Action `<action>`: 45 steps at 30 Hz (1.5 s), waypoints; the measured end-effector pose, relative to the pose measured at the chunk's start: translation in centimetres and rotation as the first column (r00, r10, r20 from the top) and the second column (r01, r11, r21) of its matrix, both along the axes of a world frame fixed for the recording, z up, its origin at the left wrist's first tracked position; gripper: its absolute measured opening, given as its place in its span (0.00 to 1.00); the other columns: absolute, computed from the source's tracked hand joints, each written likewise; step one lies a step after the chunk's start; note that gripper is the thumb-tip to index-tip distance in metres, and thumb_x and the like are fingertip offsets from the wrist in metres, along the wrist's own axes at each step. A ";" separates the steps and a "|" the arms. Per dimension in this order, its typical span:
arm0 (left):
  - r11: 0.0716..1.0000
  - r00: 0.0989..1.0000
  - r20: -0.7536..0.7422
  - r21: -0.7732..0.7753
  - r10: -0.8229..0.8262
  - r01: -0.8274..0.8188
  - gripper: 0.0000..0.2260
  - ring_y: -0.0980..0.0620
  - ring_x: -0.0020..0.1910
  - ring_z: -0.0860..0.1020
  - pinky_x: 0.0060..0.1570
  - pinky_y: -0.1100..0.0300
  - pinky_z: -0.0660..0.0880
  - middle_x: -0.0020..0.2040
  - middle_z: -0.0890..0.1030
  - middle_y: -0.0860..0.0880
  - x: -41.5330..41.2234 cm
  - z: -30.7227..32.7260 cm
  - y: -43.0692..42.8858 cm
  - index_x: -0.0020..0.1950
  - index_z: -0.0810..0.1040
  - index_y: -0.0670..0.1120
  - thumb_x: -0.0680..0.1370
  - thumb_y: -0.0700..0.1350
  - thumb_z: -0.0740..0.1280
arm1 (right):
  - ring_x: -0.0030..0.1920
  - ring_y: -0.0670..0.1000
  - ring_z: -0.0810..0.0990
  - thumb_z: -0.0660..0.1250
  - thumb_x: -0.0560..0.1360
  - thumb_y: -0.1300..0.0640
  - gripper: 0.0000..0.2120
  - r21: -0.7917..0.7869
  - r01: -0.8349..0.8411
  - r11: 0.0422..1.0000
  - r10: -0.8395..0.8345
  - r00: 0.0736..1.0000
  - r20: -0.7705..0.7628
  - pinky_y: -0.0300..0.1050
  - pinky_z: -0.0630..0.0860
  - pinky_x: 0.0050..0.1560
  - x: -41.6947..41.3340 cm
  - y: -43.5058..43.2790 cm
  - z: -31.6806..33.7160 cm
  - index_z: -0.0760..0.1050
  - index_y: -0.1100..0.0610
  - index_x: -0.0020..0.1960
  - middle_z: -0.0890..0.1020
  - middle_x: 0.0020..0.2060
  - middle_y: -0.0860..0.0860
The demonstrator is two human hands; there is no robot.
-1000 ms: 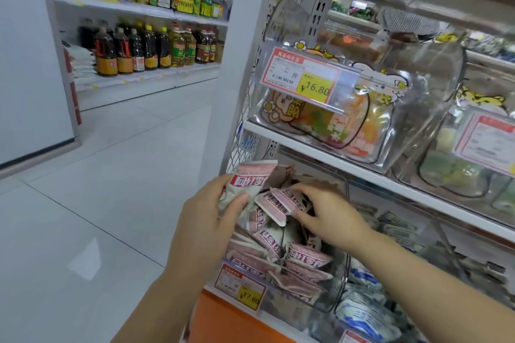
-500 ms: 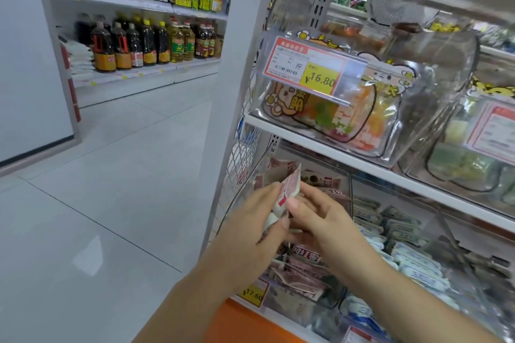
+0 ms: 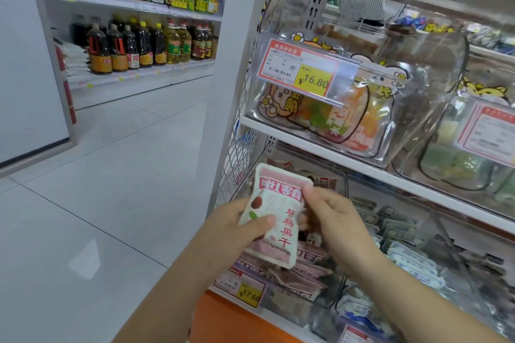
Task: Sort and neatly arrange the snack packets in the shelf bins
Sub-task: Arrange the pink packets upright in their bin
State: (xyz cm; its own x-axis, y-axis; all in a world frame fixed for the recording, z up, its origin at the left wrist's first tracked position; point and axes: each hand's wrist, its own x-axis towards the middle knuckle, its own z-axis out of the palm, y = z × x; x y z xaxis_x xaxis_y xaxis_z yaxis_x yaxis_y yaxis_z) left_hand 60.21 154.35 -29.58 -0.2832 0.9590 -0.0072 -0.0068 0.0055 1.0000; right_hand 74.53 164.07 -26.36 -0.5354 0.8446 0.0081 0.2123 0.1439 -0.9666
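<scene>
Left hand [image 3: 231,228]: lower centre; thumb clamped over the packet's front.
Snack packet [image 3: 274,217]: white and pink, upright, held before the lower bin.
Right hand [image 3: 331,217]: fingertips pinched the packet's upper right edge.
Lower bin [image 3: 338,287]: clear, held matching pink packets.

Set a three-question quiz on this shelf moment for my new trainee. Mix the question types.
1. True or false: only the left hand touches the pink-and-white packet held in front of the shelf.
2. Multiple choice: the price tag on the pink-packet bin reads A) 16.80 B) 17.60 C) 12.50.
3. Fill in: the neighbouring bin to the right holds white packets printed in ____.

Key: 1 false, the right hand also pinches the packet's upper edge; 2 B; 3 blue.
</scene>
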 end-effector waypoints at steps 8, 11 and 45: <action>0.925 0.931 0.022 0.104 0.365 -0.365 0.03 0.63 0.35 0.82 0.29 0.70 0.75 0.38 0.83 0.59 -0.6 -0.4 0.0 0.48 0.75 0.55 0.79 0.47 0.64 | 0.64 0.52 0.68 0.63 0.70 0.35 0.28 0.665 -0.492 0.562 -0.458 0.484 0.745 0.51 0.61 0.67 -1.4 6.5 -2.3 0.71 0.47 0.65 0.74 0.64 0.46; 0.914 0.921 0.002 0.125 0.390 -0.387 0.03 0.63 0.36 0.82 0.29 0.70 0.75 0.41 0.83 0.58 -0.5 -0.2 0.0 0.49 0.75 0.56 0.79 0.48 0.64 | 0.62 0.53 0.70 0.61 0.65 0.29 0.31 0.616 -0.494 0.614 -0.480 0.385 0.788 0.53 0.62 0.64 -2.6 6.5 -2.5 0.72 0.47 0.61 0.77 0.58 0.47; 0.984 0.995 0.078 0.168 -0.068 0.054 0.22 0.63 0.50 0.80 0.47 0.67 0.76 0.51 0.82 0.60 5.3 -0.4 -0.2 0.66 0.65 0.60 0.77 0.44 0.67 | 0.34 0.46 0.75 0.64 0.77 0.58 0.04 0.050 0.353 0.934 -0.327 0.904 -0.277 0.39 0.74 0.36 -1.3 -3.2 0.9 0.77 0.54 0.46 0.77 0.32 0.48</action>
State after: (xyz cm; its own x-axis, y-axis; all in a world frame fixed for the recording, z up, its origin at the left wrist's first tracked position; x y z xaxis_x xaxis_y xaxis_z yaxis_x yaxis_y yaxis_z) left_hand 65.51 154.10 -29.98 -0.2288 0.9645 0.1320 -0.0946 -0.1570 0.9831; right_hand 73.19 160.82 -25.43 -0.1834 0.9629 0.1979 0.0087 0.2029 -0.9792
